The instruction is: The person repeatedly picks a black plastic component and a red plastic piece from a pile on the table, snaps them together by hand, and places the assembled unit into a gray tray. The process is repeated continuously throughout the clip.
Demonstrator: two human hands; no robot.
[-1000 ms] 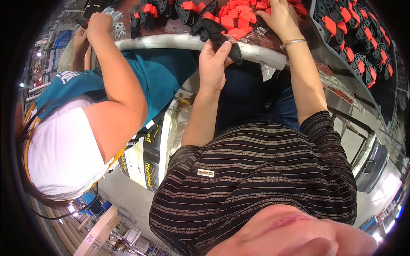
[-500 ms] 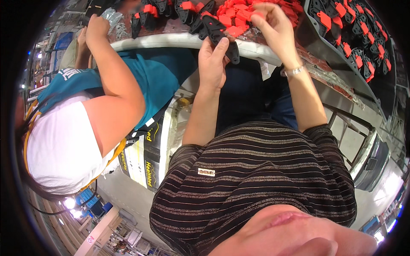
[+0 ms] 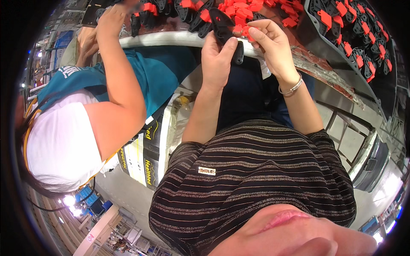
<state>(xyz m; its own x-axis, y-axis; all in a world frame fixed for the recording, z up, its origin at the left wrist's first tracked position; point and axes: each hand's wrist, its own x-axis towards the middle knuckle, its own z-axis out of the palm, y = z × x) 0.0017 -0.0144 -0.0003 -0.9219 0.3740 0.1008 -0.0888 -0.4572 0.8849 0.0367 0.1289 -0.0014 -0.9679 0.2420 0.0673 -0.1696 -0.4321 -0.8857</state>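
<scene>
In front of me, over the table's padded edge, my left hand (image 3: 215, 62) is closed around a black plastic bracket (image 3: 222, 29). Thumb and fingers grip its middle, and its lower end sticks out below the thumb. Just to the right, my right hand (image 3: 273, 49) pinches a small red plastic piece (image 3: 247, 35) between thumb and forefinger. That piece is close to the bracket; whether they touch I cannot tell. A tiny metallic bit, perhaps a spring, shows at its left side. Behind the hands lies a heap of red plastic pieces (image 3: 243, 10).
Several black brackets with red pieces (image 3: 185, 10) lie along the table's far left. A dark bin (image 3: 324, 47) at the right holds many similar assemblies. White padding (image 3: 166, 39) lines the table edge. A co-worker in a teal garment (image 3: 160, 81) sits close at my left, hands on the table.
My right hand has come down from the red heap toward the bracket, now with a red piece in its fingers. The bracket has turned more upright. The co-worker's hand moved right.
</scene>
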